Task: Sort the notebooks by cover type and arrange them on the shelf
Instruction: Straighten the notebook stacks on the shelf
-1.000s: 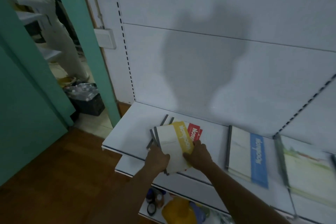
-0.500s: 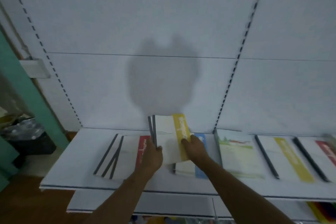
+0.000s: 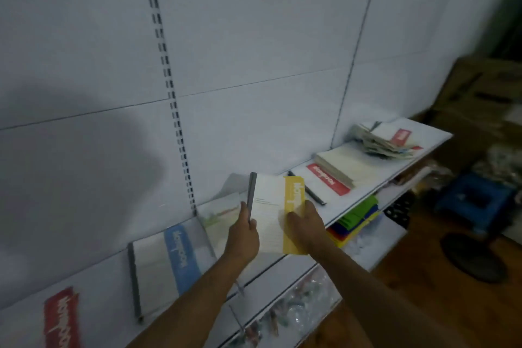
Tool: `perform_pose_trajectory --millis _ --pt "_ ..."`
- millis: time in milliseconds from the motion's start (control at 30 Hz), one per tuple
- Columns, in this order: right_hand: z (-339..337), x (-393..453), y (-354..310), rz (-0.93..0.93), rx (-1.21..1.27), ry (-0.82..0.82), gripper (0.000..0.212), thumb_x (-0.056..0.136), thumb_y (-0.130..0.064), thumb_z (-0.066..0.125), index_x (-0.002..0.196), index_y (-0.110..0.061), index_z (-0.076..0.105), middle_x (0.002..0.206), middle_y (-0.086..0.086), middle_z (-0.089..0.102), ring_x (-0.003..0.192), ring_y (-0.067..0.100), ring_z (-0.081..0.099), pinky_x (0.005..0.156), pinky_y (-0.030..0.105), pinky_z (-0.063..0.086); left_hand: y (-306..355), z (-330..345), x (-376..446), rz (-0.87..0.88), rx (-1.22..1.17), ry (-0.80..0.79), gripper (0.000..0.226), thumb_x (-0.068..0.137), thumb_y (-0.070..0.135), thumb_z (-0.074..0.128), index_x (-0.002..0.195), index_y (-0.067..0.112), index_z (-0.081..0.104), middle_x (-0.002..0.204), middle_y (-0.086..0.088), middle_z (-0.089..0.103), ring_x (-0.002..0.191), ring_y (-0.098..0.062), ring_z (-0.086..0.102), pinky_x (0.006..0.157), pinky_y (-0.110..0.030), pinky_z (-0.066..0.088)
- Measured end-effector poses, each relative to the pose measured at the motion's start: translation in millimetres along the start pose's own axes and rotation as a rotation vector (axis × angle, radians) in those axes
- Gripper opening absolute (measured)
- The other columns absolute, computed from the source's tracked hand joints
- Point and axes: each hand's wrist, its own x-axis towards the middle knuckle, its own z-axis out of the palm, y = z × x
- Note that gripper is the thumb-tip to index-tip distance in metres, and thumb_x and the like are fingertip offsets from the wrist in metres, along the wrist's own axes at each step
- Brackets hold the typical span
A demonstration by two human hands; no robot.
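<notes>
At centre frame above the shelf (image 3: 375,178), the left hand (image 3: 245,237) pinches the spine and the right hand (image 3: 303,224) grips the yellow-banded edge of the notebook (image 3: 271,212), judged light, thin and flexible, best held by both side edges.

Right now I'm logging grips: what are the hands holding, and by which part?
Yellow-banded notebook: left hand grips its dark spine edge, right hand its yellow-band side.
</notes>
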Motion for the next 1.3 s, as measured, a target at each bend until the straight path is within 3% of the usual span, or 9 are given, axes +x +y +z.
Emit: perform_pose_trajectory --millis 333,500,667,767,867,1033,1100,1167,1300 --pt "-168 -63 94 0.166 0.028 0.453 0.053 0.092 -0.017 0.051 0.141 -0.025 0.034 0.127 0.003 0.056 0.102 0.024 0.057 0.088 0.039 0.05 70 167 -54 0.257 0.009 -0.397 0.051 0.102 0.015 0.034 0.151 0.021 0.021 0.138 -0.012 0.05 0.117 -0.024 0.052 0.082 -0.025 0.043" --pt "-218 -65 134 0.203 0.066 0.529 0.052 0.093 -0.019 0.051 0.142 -0.026 0.034 0.122 0.0 0.057 0.093 0.018 0.054 0.079 0.032 0.045 87 227 -65 0.304 0.105 -0.468 0.053 0.101 0.026 0.035 0.151 0.03 0.016 0.129 -0.012 0.056 0.109 -0.032 0.057 0.087 -0.049 0.052" --pt "-268 -37 157 0.191 0.042 0.531 0.051 0.093 -0.021 0.051 0.141 -0.024 0.034 0.124 0.004 0.058 0.09 0.018 0.053 0.078 0.03 0.043 122 274 -61 0.31 0.095 -0.467 0.054 0.101 0.025 0.036 0.151 0.027 0.018 0.129 -0.014 0.055 0.111 -0.033 0.058 0.085 -0.049 0.054" --pt "-290 -9 160 0.183 0.004 0.471 0.055 0.094 -0.023 0.051 0.144 -0.017 0.027 0.124 0.005 0.057 0.089 0.02 0.053 0.075 0.031 0.044 140 293 -50 0.318 0.082 -0.423 0.052 0.102 0.02 0.036 0.151 0.021 0.02 0.135 -0.01 0.052 0.116 -0.025 0.054 0.092 -0.035 0.049" --pt "-294 23 159 0.163 -0.035 0.362 0.062 0.096 -0.025 0.048 0.147 -0.016 0.015 0.119 0.002 0.053 0.091 0.021 0.054 0.076 0.036 0.049 151 292 -38 0.247 0.023 -0.379 0.049 0.102 0.017 0.037 0.149 0.021 0.025 0.133 -0.01 0.053 0.107 -0.018 0.054 0.084 -0.028 0.048" --pt "-253 76 127 0.075 -0.112 0.135 0.046 0.092 -0.025 0.047 0.134 -0.021 0.029 0.114 0.002 0.052 0.095 0.025 0.057 0.081 0.039 0.051 133 258 1 0.135 -0.028 -0.226 0.055 0.099 0.014 0.044 0.149 0.023 0.024 0.142 -0.004 0.048 0.122 -0.024 0.051 0.09 -0.025 0.046" --pt "-227 98 116 0.022 -0.132 0.045 0.041 0.084 -0.028 0.05 0.122 -0.023 0.038 0.107 0.003 0.058 0.092 0.026 0.061 0.08 0.043 0.055 118 235 17 0.06 -0.064 -0.176 0.06 0.097 0.016 0.047 0.15 0.03 0.023 0.14 -0.002 0.05 0.111 -0.027 0.058 0.076 -0.037 0.058" --pt "-199 120 105 -0.067 -0.144 -0.028 0.031 0.08 -0.029 0.054 0.108 -0.024 0.044 0.095 0.0 0.061 0.085 0.022 0.062 0.071 0.04 0.055 105 211 32 0.002 -0.138 -0.124 0.061 0.097 0.013 0.048 0.149 0.032 0.023 0.137 -0.001 0.05 0.101 -0.025 0.06 0.05 -0.028 0.056" --pt "-144 152 77 -0.2 -0.229 -0.157 0.02 0.087 -0.018 0.06 0.099 -0.021 0.044 0.08 -0.01 0.052 0.076 0.014 0.055 0.054 0.015 0.033 77 172 65 -0.097 -0.202 0.024 0.057 0.096 0.01 0.048 0.145 0.033 0.029 0.13 -0.003 0.053 0.1 -0.029 0.06 0.044 -0.026 0.054"
